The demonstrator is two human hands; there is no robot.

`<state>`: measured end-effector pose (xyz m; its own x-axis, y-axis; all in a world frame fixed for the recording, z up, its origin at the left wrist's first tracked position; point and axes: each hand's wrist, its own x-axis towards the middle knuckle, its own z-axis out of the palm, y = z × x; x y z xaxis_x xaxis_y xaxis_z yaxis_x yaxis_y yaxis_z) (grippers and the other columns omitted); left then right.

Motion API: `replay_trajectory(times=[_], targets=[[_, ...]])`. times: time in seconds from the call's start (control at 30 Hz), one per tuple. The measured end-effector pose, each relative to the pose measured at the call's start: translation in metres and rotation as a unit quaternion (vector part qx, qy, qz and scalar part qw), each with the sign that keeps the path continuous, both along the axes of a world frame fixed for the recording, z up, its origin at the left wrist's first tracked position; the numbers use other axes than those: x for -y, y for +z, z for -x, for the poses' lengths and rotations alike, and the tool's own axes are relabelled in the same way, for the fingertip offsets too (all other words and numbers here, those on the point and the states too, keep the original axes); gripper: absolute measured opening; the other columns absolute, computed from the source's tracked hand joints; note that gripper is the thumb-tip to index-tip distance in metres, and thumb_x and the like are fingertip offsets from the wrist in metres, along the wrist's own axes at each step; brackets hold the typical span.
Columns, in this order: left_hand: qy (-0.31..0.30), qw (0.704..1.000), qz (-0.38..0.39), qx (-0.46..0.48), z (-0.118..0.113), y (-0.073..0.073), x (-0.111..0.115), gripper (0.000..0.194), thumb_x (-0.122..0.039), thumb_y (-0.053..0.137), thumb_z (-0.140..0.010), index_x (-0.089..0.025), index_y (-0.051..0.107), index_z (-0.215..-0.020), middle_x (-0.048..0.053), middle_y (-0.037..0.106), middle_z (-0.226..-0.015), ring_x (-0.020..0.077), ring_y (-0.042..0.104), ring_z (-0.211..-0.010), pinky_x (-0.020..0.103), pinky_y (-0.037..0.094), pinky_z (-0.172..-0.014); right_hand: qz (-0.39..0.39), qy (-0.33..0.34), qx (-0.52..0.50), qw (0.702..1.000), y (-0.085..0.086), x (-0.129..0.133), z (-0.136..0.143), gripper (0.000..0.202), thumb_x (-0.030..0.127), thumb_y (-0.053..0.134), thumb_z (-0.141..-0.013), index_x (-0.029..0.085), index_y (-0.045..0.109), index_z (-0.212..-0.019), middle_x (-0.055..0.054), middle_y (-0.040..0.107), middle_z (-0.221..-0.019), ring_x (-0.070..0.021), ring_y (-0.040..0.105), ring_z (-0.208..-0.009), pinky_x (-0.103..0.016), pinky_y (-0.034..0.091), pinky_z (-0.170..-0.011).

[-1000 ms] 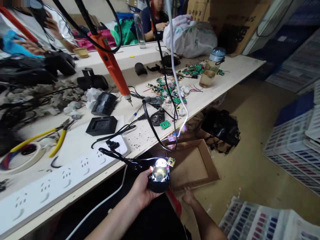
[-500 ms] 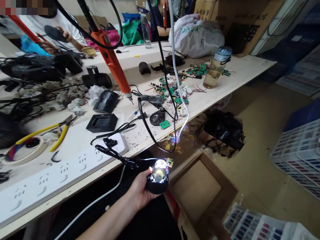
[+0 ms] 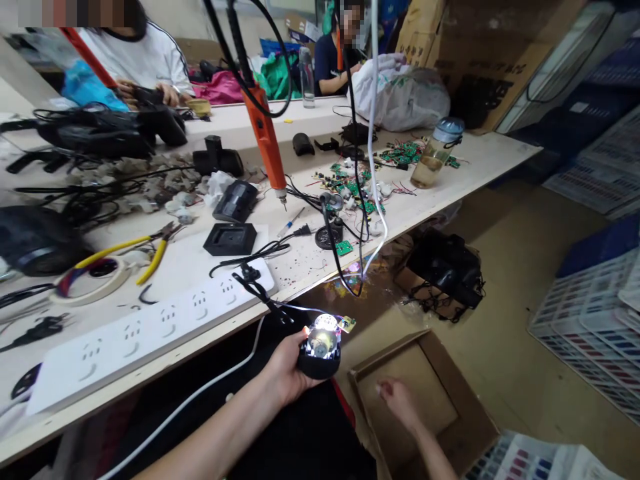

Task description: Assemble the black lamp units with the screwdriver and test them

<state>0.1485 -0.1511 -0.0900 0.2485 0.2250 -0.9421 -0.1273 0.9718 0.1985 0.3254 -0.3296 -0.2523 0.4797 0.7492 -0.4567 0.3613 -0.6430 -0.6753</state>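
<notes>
My left hand (image 3: 287, 370) is closed around a small black lamp housing (image 3: 320, 367), held above my lap in front of the bench edge. A round clear LED piece at its top glows bright white, and a small circuit board (image 3: 349, 325) sticks out beside it on wires. Thin wires run from it toward a black plug in the white power strip (image 3: 170, 327). My right hand (image 3: 397, 399) is over the open cardboard box (image 3: 420, 363), its fingers curled together at the tips. What those fingers pinch, if anything, is too small to make out.
An orange electric screwdriver (image 3: 267, 143) hangs over the bench. Yellow-handled pliers (image 3: 159, 262), a tape roll (image 3: 90, 283), green circuit boards (image 3: 345, 248) and a bottle (image 3: 434, 160) lie or stand there. White crates (image 3: 590, 320) stand right. Two people sit across the bench.
My right hand has come into view from below, over the cardboard box. My left hand still holds the lit lamp housing in much the same place. The camera view has shifted toward the left.
</notes>
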Motion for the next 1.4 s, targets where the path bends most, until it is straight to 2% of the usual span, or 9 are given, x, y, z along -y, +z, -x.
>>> replay_trajectory(times=[0.1, 0.23, 0.37, 0.47, 0.6, 0.7, 0.8, 0.97, 1.4], targets=[[0.004, 1.0, -0.016, 0.016, 0.012, 0.002, 0.002, 0.027, -0.03, 0.045, -0.093, -0.008, 0.06, -0.097, 0.011, 0.071, -0.072, 0.021, 0.067, -0.058, 0.036, 0.057, -0.056, -0.046, 0.022, 0.026, 0.998, 0.03, -0.024, -0.018, 0.021, 0.034, 0.057, -0.082, 0.017, 0.069, -0.082, -0.011, 0.074, -0.084, -0.0262, 0.07, -0.081, -0.035, 0.054, -0.075], [0.01, 0.999, -0.026, 0.036, 0.031, 0.006, 0.005, 0.03, -0.034, 0.047, -0.092, -0.009, 0.062, -0.09, 0.01, 0.071, -0.069, 0.0199, 0.066, -0.056, 0.033, 0.056, -0.054, -0.153, 0.062, 0.078, 0.983, 0.115, -0.056, -0.015, 0.027, 0.041, 0.05, -0.086, 0.021, 0.068, -0.091, -0.011, 0.072, -0.1, -0.027, 0.066, -0.094, -0.039, 0.05, -0.086], [0.012, 0.998, -0.026, 0.053, 0.045, 0.012, 0.007, 0.035, -0.037, 0.047, -0.091, -0.007, 0.063, -0.083, 0.01, 0.069, -0.064, 0.0188, 0.063, -0.052, 0.03, 0.052, -0.05, -0.386, 0.184, 0.149, 0.892, 0.205, -0.104, 0.032, 0.017, 0.025, 0.05, -0.092, 0.022, 0.066, -0.092, -0.006, 0.069, -0.086, -0.0185, 0.065, -0.08, -0.028, 0.051, -0.072], [0.012, 0.998, -0.028, 0.059, 0.05, 0.015, 0.008, 0.038, -0.039, 0.045, -0.091, -0.008, 0.063, -0.078, 0.009, 0.067, -0.06, 0.0181, 0.061, -0.048, 0.028, 0.05, -0.047, -0.452, 0.275, 0.172, 0.831, 0.237, -0.153, 0.069, 0.024, 0.012, 0.042, -0.092, 0.019, 0.063, -0.101, -0.008, 0.066, -0.09, -0.019, 0.063, -0.086, -0.03, 0.05, -0.078], [0.012, 0.997, -0.034, 0.071, 0.056, 0.013, 0.01, 0.039, -0.041, 0.046, -0.09, -0.009, 0.063, -0.076, 0.008, 0.067, -0.059, 0.0168, 0.059, -0.047, 0.026, 0.047, -0.046, -0.382, 0.311, 0.165, 0.855, 0.234, -0.216, 0.089, 0.03, 0.003, 0.043, -0.083, 0.017, 0.067, -0.093, -0.009, 0.064, -0.091, -0.0213, 0.061, -0.087, -0.035, 0.048, -0.082], [0.021, 0.995, -0.052, 0.081, 0.061, 0.006, 0.012, 0.037, -0.042, 0.046, -0.091, -0.012, 0.06, -0.075, 0.008, 0.066, -0.06, 0.0166, 0.06, -0.049, 0.025, 0.045, -0.047, -0.334, 0.313, 0.133, 0.879, 0.223, -0.24, 0.09, 0.025, 0.003, 0.048, -0.079, 0.018, 0.068, -0.082, -0.006, 0.064, -0.086, -0.018, 0.062, -0.081, -0.032, 0.049, -0.078], [0.027, 0.993, -0.076, 0.082, 0.063, -0.001, 0.014, 0.032, -0.043, 0.049, -0.09, -0.015, 0.058, -0.078, 0.005, 0.064, -0.06, 0.0169, 0.06, -0.05, 0.025, 0.043, -0.046, -0.298, 0.293, 0.104, 0.903, 0.212, -0.248, 0.089, 0.018, 0.009, 0.056, -0.077, 0.018, 0.066, -0.089, -0.005, 0.065, -0.091, -0.0149, 0.064, -0.076, -0.029, 0.051, -0.073], [0.005, 0.99, -0.102, 0.098, 0.066, -0.005, 0.015, 0.028, -0.043, 0.054, -0.089, -0.018, 0.053, -0.077, 0.001, 0.06, -0.058, 0.0129, 0.055, -0.049, 0.021, 0.039, -0.048, -0.219, 0.269, 0.061, 0.936, 0.207, -0.261, 0.093, 0.036, 0.008, 0.064, -0.066, 0.018, 0.06, -0.1, -0.001, 0.062, -0.088, -0.0113, 0.06, -0.064, -0.025, 0.049, -0.062], [-0.055, 0.969, -0.181, 0.158, 0.105, 0.009, 0.015, 0.039, -0.053, 0.071, -0.07, -0.02, 0.053, -0.083, -0.004, 0.055, -0.068, 0.0096, 0.049, -0.058, 0.02, 0.037, -0.053, -0.121, 0.299, 0.018, 0.946, 0.218, -0.27, 0.103, 0.044, 0.006, 0.066, -0.063, 0.022, 0.057, -0.103, 0.005, 0.052, -0.074, -0.0108, 0.054, -0.063, -0.02, 0.041, -0.055]])
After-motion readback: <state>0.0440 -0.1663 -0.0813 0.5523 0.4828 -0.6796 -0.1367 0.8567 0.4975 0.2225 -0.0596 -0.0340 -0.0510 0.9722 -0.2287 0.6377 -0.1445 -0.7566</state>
